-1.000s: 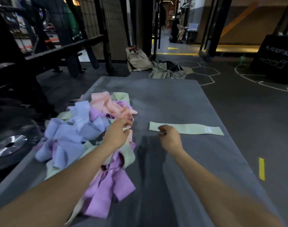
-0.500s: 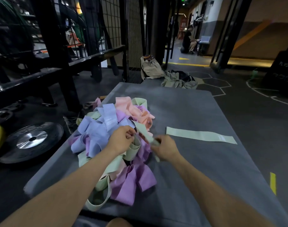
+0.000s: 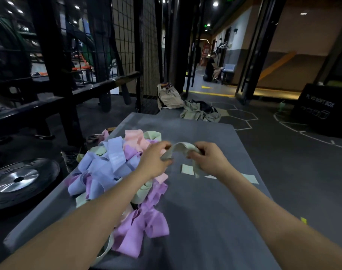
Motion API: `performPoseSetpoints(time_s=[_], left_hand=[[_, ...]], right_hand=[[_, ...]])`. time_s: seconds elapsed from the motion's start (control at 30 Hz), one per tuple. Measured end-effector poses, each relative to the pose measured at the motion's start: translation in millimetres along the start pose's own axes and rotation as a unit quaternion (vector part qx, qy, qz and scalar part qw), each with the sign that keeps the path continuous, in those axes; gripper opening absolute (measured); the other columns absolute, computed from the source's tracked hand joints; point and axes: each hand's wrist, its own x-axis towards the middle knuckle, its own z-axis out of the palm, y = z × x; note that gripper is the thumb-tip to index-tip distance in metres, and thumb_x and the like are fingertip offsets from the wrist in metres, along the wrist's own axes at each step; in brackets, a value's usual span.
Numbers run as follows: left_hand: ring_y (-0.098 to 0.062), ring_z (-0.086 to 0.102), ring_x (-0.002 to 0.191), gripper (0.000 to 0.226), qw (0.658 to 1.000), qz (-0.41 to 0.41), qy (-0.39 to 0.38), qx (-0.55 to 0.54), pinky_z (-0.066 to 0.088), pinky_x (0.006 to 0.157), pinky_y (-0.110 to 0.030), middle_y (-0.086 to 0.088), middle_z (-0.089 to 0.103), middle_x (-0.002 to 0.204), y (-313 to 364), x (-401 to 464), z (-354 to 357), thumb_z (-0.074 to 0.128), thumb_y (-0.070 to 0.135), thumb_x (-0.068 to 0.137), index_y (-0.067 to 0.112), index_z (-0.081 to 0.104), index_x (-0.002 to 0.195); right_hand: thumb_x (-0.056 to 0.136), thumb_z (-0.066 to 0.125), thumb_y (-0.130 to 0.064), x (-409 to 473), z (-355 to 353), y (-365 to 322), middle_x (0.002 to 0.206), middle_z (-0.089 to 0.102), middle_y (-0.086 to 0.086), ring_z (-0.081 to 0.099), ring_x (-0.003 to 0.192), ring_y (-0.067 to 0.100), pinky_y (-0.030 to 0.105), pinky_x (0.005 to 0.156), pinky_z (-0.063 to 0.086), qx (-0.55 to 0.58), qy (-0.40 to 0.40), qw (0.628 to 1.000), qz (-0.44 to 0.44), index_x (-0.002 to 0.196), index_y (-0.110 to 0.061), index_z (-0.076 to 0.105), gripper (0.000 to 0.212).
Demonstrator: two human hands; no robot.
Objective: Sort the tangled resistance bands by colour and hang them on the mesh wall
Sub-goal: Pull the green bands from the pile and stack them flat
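Pale green flat fabric resistance band [image 3: 182, 151] is now off the pile and in the air, arched between both hands above the grey padded mat [image 3: 215, 211]. Half a second ago it was only being tugged out at the pile's right edge; a second ago neither hand had it. Left hand [image 3: 155, 162] pinches one end with curled fingers, right hand [image 3: 209, 160] has fingers closed round the other end, with a tail of the band hanging below it. So one more green is freed. Judgement: next step is laying it with the first pale green band lying flat on the mat [image 3: 187, 169], which sits just beyond and partly hidden under the right wrist. Tangled heap of lilac-blue, purple, pink and green bands [image 3: 111, 168] sits at the mat's left side, still mostly knotted, so sorting is early. Black wire mesh wall [image 3: 135, 45] stands well beyond the mat's far-left corner, nothing visibly hung on it. Steel-hubbed black weight plate [image 3: 20, 182] lies on the floor to the left.
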Motion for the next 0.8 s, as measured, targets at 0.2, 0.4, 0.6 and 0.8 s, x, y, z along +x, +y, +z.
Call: performPoseSetpoints(time_s=[0.2, 0.4, 0.6, 0.8], left_hand=[[-0.021, 0.049, 0.074, 0.015, 0.998, -0.013, -0.060, 0.017, 0.033, 0.065, -0.030, -0.019, 0.059, 0.083, 15.8, -8.1, 10.7, 0.059, 0.018, 0.089, 0.003, 0.059, 0.088], [-0.021, 0.058, 0.085, 0.012, 0.991, -0.060, -0.119, 0.006, 0.044, 0.068, -0.021, -0.006, 0.063, 0.092, 11.1, -13.6, 7.6, 0.060, 0.012, 0.088, 0.010, 0.062, 0.100], [-0.013, 0.055, 0.073, 0.022, 0.951, -0.191, -0.040, -0.240, 0.047, 0.047, -0.013, -0.015, 0.058, 0.115, 7.4, -11.8, 12.9, 0.060, 0.003, 0.088, 0.000, 0.057, 0.109], [-0.024, 0.058, 0.082, 0.009, 0.946, -0.221, 0.060, -0.228, 0.050, 0.050, -0.017, -0.012, 0.062, 0.096, 1.8, -3.7, 26.4, 0.061, 0.008, 0.089, 0.004, 0.060, 0.096]], right_hand=[[0.089, 0.055, -0.011, -18.7, -41.9, 14.6, 0.065, 0.059, 0.000, 0.042, 0.052, 0.007, 0.020, 0.049, 0.032, 0.069, 0.041, 0.996, 0.045, 0.080, -0.006, 0.068, 0.016], [0.087, 0.053, -0.009, -32.5, -66.1, 44.2, 0.042, 0.047, -0.005, 0.036, 0.040, 0.009, 0.017, 0.039, 0.027, 0.222, 0.126, 0.952, 0.173, 0.061, -0.008, 0.056, 0.026], [0.084, 0.054, -0.013, -46.8, -72.7, 70.5, 0.063, 0.050, 0.005, 0.035, 0.044, 0.012, 0.019, 0.039, 0.026, 0.221, 0.087, 0.942, 0.239, 0.069, -0.008, 0.055, 0.016], [0.071, 0.066, -0.008, -61.0, -84.5, 95.5, 0.076, 0.050, 0.007, 0.042, 0.052, 0.013, 0.019, 0.039, 0.030, 0.089, -0.078, 0.964, 0.239, 0.101, -0.011, 0.057, 0.031]])
